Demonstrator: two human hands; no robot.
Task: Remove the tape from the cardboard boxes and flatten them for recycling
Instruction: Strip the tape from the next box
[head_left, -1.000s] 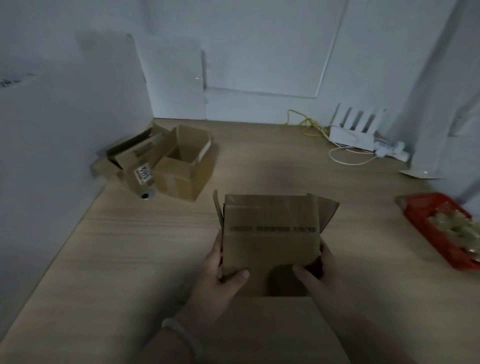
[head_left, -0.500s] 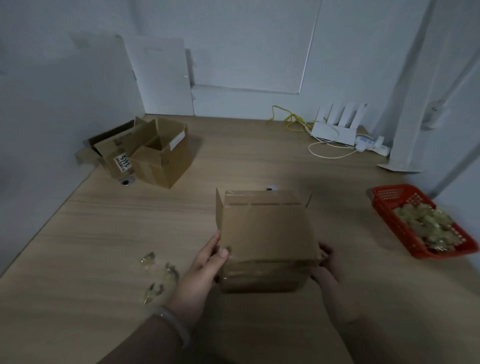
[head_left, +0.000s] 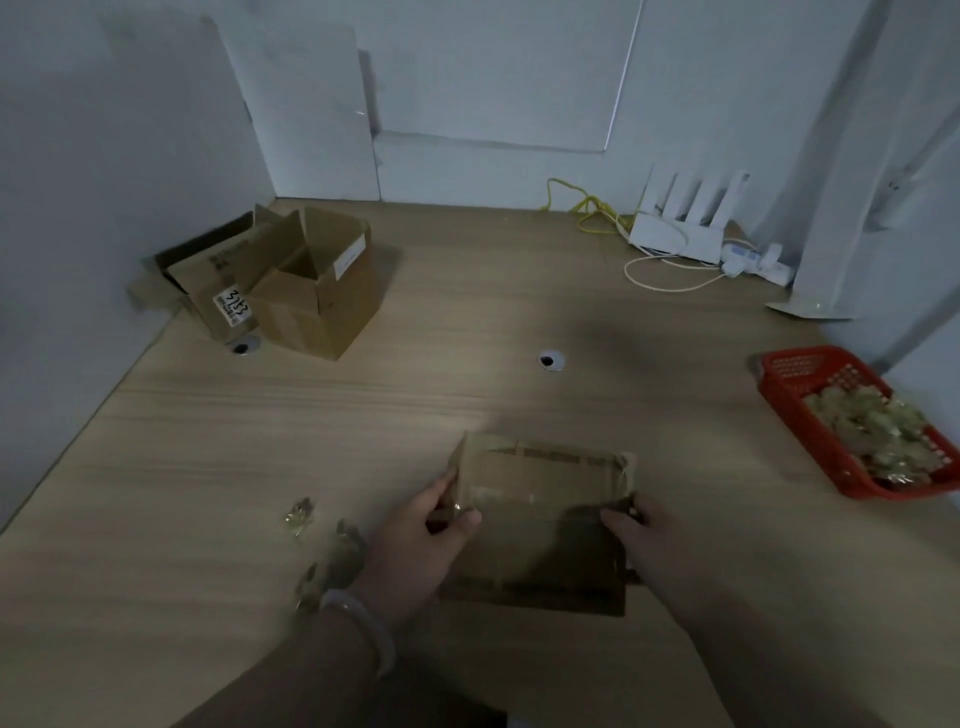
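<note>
Three cardboard boxes (head_left: 543, 499) (head_left: 322, 306) (head_left: 208, 270); two hands (head_left: 415, 545) (head_left: 649, 540); one red basket (head_left: 779, 376); one router (head_left: 675, 239); two desk grommets (head_left: 551, 360) (head_left: 244, 345).

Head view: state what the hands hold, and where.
Both grip the cardboard box: left hand at its left edge, right hand at its right edge.

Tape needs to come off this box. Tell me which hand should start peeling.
Left, probably. The left hand grips the box with its thumb beside glossy tape at that edge. The right hand holds the opposite side and can steady it.
</note>
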